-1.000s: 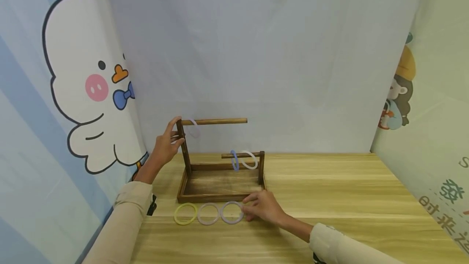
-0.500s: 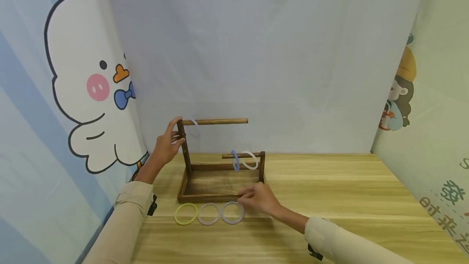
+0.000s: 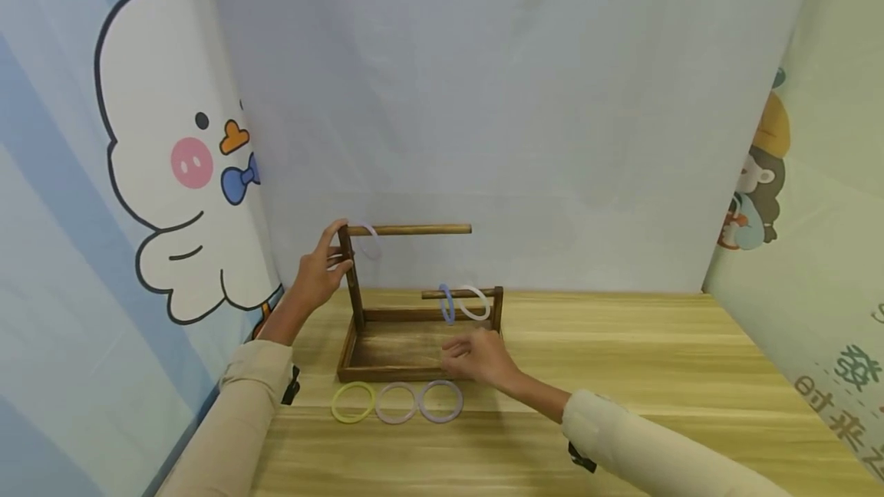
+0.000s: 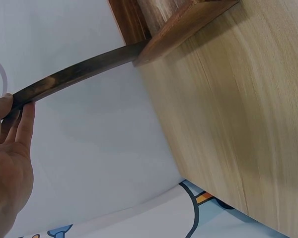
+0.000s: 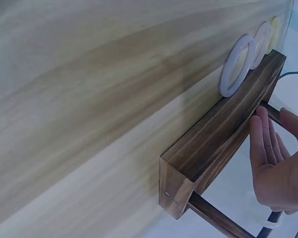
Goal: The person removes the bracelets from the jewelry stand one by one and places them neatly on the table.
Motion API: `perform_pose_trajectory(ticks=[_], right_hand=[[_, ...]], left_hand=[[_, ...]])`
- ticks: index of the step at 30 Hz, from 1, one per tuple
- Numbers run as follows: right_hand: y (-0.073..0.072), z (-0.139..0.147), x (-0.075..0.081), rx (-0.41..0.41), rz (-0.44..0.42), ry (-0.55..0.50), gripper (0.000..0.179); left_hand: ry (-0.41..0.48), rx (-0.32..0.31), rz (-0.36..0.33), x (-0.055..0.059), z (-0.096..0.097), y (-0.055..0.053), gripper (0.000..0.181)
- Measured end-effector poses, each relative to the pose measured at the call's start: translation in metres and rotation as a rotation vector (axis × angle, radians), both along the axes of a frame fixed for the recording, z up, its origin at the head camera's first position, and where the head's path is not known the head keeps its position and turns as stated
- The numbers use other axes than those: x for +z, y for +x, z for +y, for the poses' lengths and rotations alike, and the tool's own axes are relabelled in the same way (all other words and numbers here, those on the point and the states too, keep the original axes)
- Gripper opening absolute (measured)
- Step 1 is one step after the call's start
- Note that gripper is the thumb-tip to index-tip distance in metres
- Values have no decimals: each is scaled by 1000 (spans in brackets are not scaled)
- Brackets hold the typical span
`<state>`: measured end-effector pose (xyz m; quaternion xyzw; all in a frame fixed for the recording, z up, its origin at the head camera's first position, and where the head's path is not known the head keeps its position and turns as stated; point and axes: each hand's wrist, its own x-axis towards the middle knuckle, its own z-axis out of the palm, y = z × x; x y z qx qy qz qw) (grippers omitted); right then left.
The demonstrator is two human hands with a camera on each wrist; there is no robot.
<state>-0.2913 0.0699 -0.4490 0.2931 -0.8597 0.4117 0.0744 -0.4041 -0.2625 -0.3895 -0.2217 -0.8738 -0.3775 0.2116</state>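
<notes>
My left hand (image 3: 319, 276) grips the top of the tall post of a dark wooden two-bar rack (image 3: 394, 374); in the left wrist view the thumb and fingers of this left hand (image 4: 12, 158) pinch the post. My right hand (image 3: 478, 359) hovers over the right part of the rack's tray. In the right wrist view its fingers (image 5: 268, 144) are nearly straight, with nothing seen in them. A pale lilac ring (image 3: 374, 245) hangs on the upper bar. On the lower bar hang a blue ring (image 3: 447, 305) and a white ring (image 3: 483, 314).
In front of the rack a yellow ring (image 3: 334, 408), a pinkish ring (image 3: 378, 409) and a lilac ring (image 3: 441, 419) lie in a row on the wooden table (image 3: 621, 374). A pale curtain (image 3: 552, 136) stands behind, with printed cloths at both sides.
My right hand has moved from beside the lilac ring on the table, forward and up over the tray. The left hand keeps its grip, and the rings stay where they were.
</notes>
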Motion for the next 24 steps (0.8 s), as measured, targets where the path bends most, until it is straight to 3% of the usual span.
perform_pose_trajectory(ticks=[6, 14, 24], right_hand=[[-4, -8, 11, -8, -28, 1, 23], [-12, -23, 20, 13, 21, 6, 25], [-20, -41, 36, 11, -40, -31, 27]], left_hand=[[11, -1, 5, 0, 1, 0, 79], [18, 2, 6, -1, -1, 2, 79], [14, 2, 23, 0, -3, 2, 79]])
